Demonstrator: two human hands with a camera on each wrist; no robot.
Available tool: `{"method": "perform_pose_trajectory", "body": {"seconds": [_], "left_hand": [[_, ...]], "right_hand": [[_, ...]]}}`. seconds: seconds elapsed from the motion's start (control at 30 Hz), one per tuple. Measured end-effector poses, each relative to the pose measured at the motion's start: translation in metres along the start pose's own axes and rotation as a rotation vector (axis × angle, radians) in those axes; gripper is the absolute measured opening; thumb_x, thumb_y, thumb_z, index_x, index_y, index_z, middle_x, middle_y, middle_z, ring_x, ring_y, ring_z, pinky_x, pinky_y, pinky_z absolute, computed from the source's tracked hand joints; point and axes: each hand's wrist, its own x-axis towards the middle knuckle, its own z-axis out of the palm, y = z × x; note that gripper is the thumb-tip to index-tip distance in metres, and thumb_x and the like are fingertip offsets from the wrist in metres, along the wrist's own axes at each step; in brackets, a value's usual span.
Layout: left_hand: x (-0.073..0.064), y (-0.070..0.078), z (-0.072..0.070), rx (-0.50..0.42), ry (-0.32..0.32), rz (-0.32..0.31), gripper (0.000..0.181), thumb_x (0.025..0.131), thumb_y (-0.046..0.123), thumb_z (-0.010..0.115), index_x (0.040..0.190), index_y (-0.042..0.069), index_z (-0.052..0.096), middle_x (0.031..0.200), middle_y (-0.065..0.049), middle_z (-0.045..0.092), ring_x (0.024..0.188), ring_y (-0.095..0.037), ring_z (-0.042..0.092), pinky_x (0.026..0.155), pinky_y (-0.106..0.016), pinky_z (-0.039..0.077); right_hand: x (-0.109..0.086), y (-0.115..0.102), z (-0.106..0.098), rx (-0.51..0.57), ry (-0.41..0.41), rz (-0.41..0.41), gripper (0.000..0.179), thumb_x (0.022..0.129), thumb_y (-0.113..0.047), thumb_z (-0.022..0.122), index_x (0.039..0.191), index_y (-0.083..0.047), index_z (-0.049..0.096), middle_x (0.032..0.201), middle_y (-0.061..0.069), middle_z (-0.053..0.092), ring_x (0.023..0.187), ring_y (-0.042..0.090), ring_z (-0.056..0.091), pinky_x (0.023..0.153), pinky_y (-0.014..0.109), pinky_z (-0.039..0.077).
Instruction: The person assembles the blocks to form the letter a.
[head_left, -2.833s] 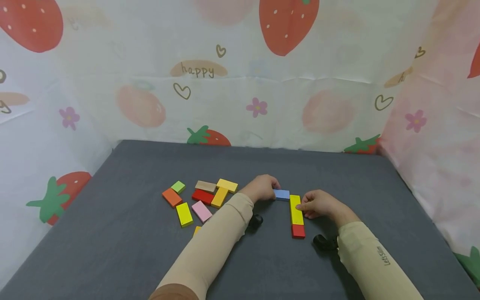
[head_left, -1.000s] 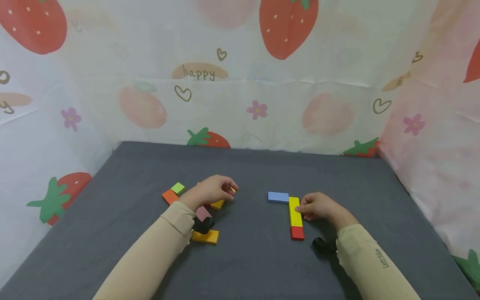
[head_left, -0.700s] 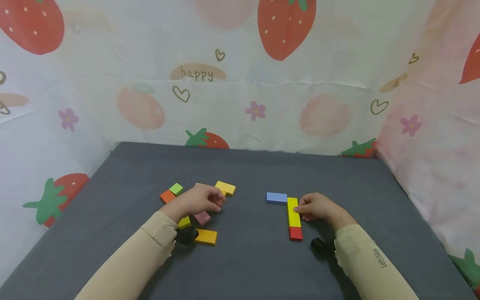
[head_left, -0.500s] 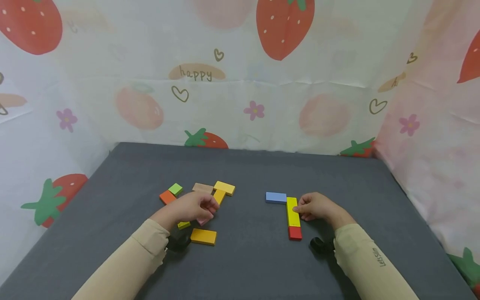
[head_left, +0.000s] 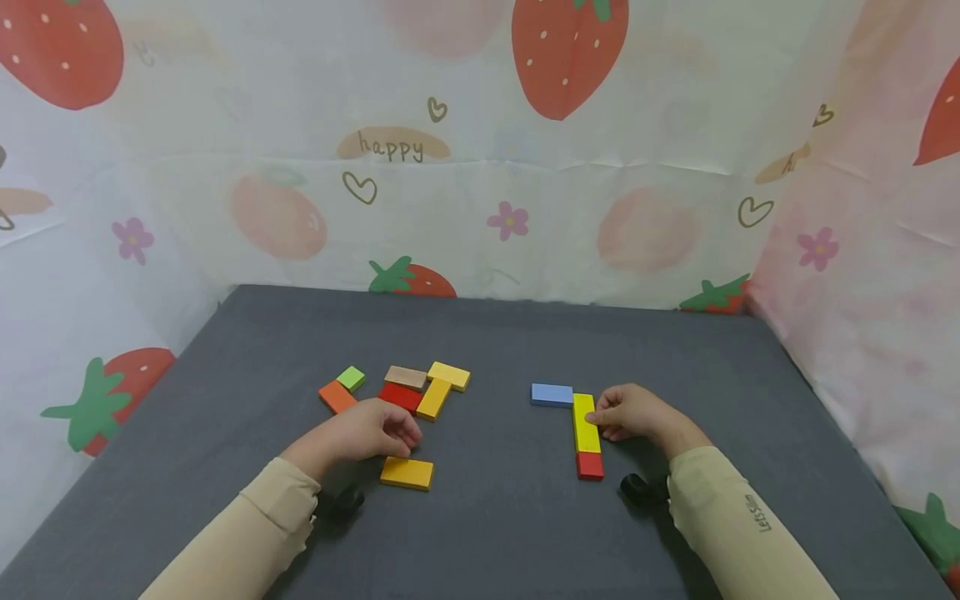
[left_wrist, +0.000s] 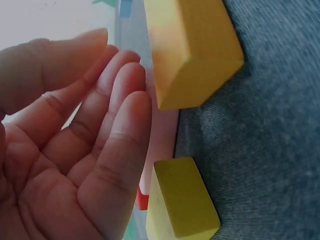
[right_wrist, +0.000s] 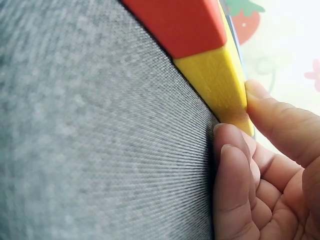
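My left hand [head_left: 367, 432] hovers over the left group of blocks, fingers loosely bent and holding nothing. In the left wrist view an orange-yellow block [left_wrist: 192, 60], a pink block [left_wrist: 164, 135] and a yellow block [left_wrist: 187, 200] lie beside its fingertips. The head view has the pink and yellow ones hidden beneath that hand. My right hand [head_left: 643, 417] holds a long yellow block [head_left: 585, 421], thumb on its top and curled fingers against its side. A red block [head_left: 589, 466] touches that block's near end; a blue block [head_left: 551, 395] meets its far end, pointing left.
An orange block [head_left: 337, 397], a green block [head_left: 351, 378], a tan block [head_left: 406, 377], a red block [head_left: 400, 395] and two yellow-orange blocks lie left of centre on the grey cloth [head_left: 495, 533]. A printed curtain [head_left: 480, 183] encloses the table's back and sides.
My left hand has let go of the blue block and moved left, then down over the loose blocks. My right hand has stayed at the long yellow block.
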Motion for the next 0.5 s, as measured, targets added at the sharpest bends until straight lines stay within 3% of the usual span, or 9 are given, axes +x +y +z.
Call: {"method": "perform_pose_trajectory", "body": {"seconds": [0.27, 0.5], "left_hand": [[-0.0045, 0.0052, 0.0008, 0.109, -0.071, 0.034, 0.017, 0.083, 0.008, 0.075, 0.099, 0.015, 0.075, 0.094, 0.002, 0.07, 0.083, -0.013, 0.061, 0.078, -0.029, 0.054], [-0.0096, 0.0092, 0.0011, 0.252, -0.164, 0.148, 0.029, 0.081, 0.007, 0.077, 0.108, 0.017, 0.072, 0.095, 0.006, 0.064, 0.087, -0.012, 0.056, 0.078, -0.026, 0.051]], "right_hand": [[0.0002, -0.0003, 0.0, 0.002, -0.004, -0.009, 0.02, 0.089, -0.024, 0.071, 0.083, -0.008, 0.06, 0.074, -0.001, 0.056, 0.068, 0.013, 0.057, 0.065, 0.024, 0.052], [-0.0005, -0.0006, -0.0003, 0.005, -0.004, -0.012, 0.02, 0.09, -0.023, 0.07, 0.083, -0.008, 0.06, 0.074, -0.001, 0.056, 0.069, 0.013, 0.057, 0.066, 0.024, 0.052]]}}
